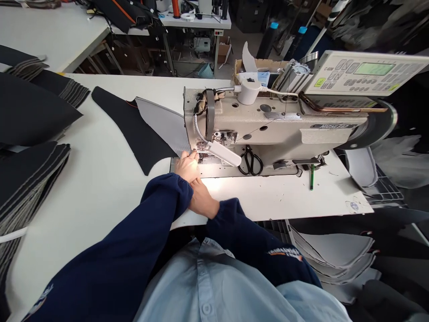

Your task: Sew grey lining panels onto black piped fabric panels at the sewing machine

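A beige sewing machine (pixel 281 129) stands on the white table. Black fabric (pixel 134 129) with a grey piece (pixel 162 123) along its right side lies left of the machine head and reaches to the needle area. My left hand (pixel 187 166) is at the needle area by the fabric's end, its fingers bent together; what they pinch is too small to make out. Just below and partly behind it is my right hand (pixel 202 197), with its fingers hidden under my left hand. A white lamp (pixel 225 153) hangs beside the needle.
Black scissors (pixel 250 162) lie on the machine bed under the arm. A green marker (pixel 312 177) is near the right end. Stacks of dark fabric (pixel 30 174) cover the left side. Grey pieces (pixel 335 250) sit at lower right. A control panel (pixel 365 74) tops the machine.
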`<action>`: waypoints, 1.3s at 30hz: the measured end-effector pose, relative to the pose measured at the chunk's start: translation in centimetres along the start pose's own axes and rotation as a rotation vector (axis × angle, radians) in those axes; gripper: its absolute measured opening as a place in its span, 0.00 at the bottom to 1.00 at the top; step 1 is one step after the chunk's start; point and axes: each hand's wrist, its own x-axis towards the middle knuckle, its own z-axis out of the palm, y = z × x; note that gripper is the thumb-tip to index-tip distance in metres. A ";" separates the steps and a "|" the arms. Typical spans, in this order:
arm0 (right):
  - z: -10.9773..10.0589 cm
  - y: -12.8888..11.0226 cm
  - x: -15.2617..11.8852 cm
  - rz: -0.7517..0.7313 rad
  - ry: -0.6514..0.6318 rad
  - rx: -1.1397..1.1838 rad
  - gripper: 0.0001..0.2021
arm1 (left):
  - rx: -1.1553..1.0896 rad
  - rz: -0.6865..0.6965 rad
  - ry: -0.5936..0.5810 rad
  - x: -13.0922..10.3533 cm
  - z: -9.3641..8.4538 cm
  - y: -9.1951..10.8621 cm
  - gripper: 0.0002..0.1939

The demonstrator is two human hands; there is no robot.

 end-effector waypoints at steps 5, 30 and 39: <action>-3.4 0.8 -4.6 -0.125 -0.004 -0.263 0.17 | 0.025 0.001 0.059 -0.3 0.9 0.7 0.30; -3.2 3.0 -5.9 -0.154 0.029 -0.330 0.17 | -0.117 -0.050 0.219 -0.4 1.8 1.0 0.20; -3.4 3.3 -5.7 -0.149 0.044 -0.283 0.18 | -0.209 -0.010 0.212 0.1 2.5 1.5 0.20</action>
